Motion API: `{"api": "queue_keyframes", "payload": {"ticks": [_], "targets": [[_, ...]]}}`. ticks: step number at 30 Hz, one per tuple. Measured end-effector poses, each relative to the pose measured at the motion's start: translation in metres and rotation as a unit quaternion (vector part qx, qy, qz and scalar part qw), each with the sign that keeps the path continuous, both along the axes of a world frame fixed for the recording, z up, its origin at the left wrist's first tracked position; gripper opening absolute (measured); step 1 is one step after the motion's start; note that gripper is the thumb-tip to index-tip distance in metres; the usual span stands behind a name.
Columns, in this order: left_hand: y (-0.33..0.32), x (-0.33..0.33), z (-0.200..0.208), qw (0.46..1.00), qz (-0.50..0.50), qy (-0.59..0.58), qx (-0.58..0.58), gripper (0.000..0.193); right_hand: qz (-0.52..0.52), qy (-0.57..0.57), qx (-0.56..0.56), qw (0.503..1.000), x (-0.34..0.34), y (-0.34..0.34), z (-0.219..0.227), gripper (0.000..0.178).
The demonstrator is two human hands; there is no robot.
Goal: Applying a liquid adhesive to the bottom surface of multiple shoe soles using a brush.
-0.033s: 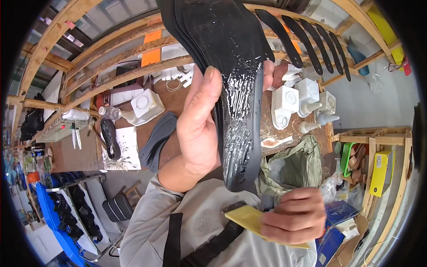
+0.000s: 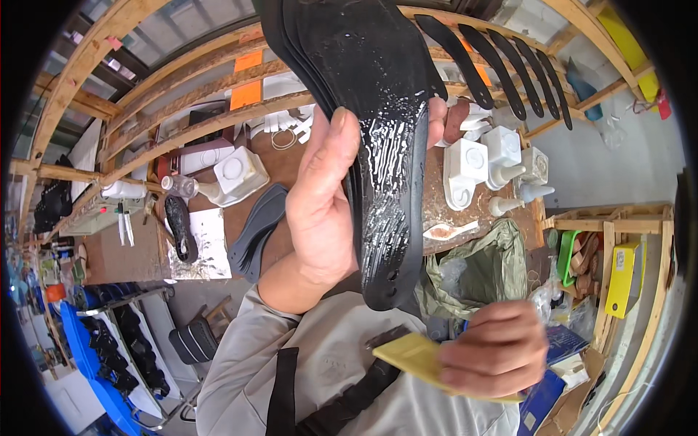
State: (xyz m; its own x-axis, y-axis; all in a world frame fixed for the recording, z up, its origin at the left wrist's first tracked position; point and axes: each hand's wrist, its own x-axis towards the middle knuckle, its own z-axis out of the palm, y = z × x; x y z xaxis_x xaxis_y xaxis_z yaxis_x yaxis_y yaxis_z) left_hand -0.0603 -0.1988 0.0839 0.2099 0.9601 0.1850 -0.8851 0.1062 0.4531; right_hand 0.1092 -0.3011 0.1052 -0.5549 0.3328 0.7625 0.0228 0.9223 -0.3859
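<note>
1. Stack of black soles (image 2: pixel 390 145) is held at twelve o'clock, its front sole covered with glossy streaks.
2. Left hand (image 2: pixel 322 200) has its grip closed around the stack's edges.
3. Right hand (image 2: pixel 498 347), at five o'clock, has its grip closed on yellow spreader (image 2: pixel 408 356).
4. Grey soles (image 2: pixel 258 227) lie on worktop (image 2: pixel 283 166) at nine o'clock.

Two hands (image 2: pixel 320 200), one held insole stack (image 2: pixel 363 54), one yellow spreader (image 2: pixel 411 357), five black insoles (image 2: pixel 459 56) on the rack (image 2: pixel 102 40)
</note>
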Motion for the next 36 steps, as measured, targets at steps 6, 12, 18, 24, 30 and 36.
{"api": "queue_keyframes", "payload": {"ticks": [6,12,18,24,30,36], "targets": [[-0.015,-0.005,0.01,0.999,-0.035,-0.014,-0.007,0.051,-0.129,-0.002,0.078,0.989,0.009,0.035,0.009,0.016],[-0.036,0.005,0.018,0.999,0.043,-0.011,0.001,0.047,-0.033,0.031,-0.033,0.998,0.047,-0.025,-0.008,0.021],[-0.067,0.04,0.023,0.996,0.068,-0.002,0.059,0.054,-0.315,0.178,-0.09,0.928,0.035,-0.022,0.003,0.016],[-0.093,0.054,0.008,0.991,0.093,0.068,0.07,0.056,-0.201,0.224,-0.083,0.95,0.056,-0.021,0.014,0.021],[-0.112,0.065,0.011,0.985,0.116,0.11,0.06,0.058,-0.311,0.356,-0.204,0.858,0.067,-0.006,0.041,0.017],[-0.118,0.066,0.014,0.985,0.107,0.117,0.067,0.056,-0.323,0.339,-0.226,0.854,0.068,0.017,0.047,0.012]]}}
